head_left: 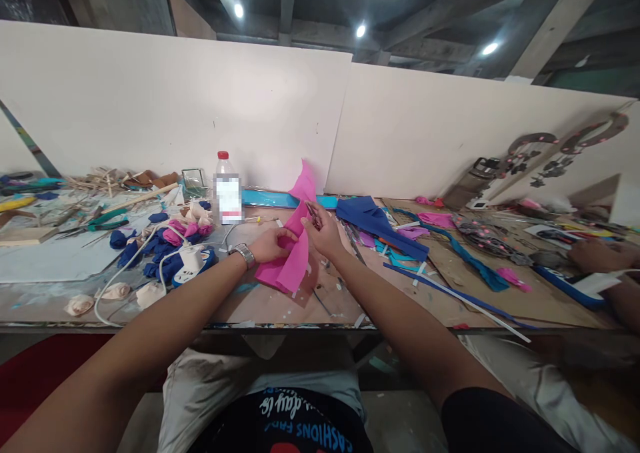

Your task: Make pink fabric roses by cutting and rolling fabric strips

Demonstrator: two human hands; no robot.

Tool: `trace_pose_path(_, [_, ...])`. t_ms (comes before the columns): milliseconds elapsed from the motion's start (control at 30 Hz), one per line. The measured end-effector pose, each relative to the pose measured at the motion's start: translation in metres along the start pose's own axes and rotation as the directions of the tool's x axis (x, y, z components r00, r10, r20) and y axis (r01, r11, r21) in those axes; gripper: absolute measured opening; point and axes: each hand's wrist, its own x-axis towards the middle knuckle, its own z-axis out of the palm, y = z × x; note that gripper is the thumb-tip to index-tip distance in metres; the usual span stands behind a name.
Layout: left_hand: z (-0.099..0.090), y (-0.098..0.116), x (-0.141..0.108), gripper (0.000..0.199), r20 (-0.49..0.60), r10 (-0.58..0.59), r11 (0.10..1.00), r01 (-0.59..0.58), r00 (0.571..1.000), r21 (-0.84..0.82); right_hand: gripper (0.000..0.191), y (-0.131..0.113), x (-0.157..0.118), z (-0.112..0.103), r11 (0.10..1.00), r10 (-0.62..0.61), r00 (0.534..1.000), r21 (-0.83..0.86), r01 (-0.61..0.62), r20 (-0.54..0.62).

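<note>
A pink sheet (295, 266), folded and creased, stands partly upright over the middle of the table. My left hand (275, 245), with a watch at the wrist, is closed on its left side. On the right, my right hand (321, 229) has its fingers pressed together around a small dark tool, perhaps scissors, against the sheet's edge; the tool is mostly hidden. Behind the sheet lies a flat light-blue strip (270, 199). Dark blue material (373, 219) lies just right of my right hand.
A red-capped bottle (229, 193) stands behind my left wrist. Blue and pink bundles, a power strip (193, 266) and white cable are at left. Blue strips (445, 286) lie right. Another person's hand (600, 256) is at far right. A white partition (175, 99) runs behind.
</note>
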Motion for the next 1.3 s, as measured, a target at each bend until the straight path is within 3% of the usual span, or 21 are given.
trace_pose_path(133, [-0.001,0.004,-0.001,0.044,0.064,0.021,0.999,-0.020,0.998,-0.028,0.033,0.001,-0.003,0.002,0.999,-0.008,0.995,-0.040,0.012,0.096])
trace_pose_path(267, [-0.003,0.004,0.000,0.047,0.036,-0.017,1.000,0.016,0.999,0.017,0.013,0.013,0.002,0.003,0.988,0.046,0.998,-0.147,-0.039,0.043])
trace_pose_path(467, [-0.006,-0.002,0.004,0.052,-0.123,-0.063,0.998,0.062,0.990,-0.009,0.019,0.029,0.011,-0.001,0.988,0.079,0.994,-0.125,-0.088,-0.076])
trace_pose_path(700, [-0.011,0.000,0.005,0.046,-0.300,-0.154,0.986,0.128,0.941,-0.105,0.026,0.039,0.016,-0.004,0.986,0.135,0.975,-0.075,-0.150,-0.178])
trace_pose_path(1067, [-0.013,0.008,0.004,0.038,-0.348,-0.216,0.972,0.167,0.912,-0.165,0.037,0.057,0.022,-0.009,0.961,0.238,0.954,-0.097,-0.259,-0.183])
trace_pose_path(1300, [-0.012,0.003,0.004,0.047,-0.278,-0.183,0.980,0.153,0.943,-0.126,0.033,0.056,0.020,-0.012,0.952,0.205,0.970,-0.203,-0.229,-0.131])
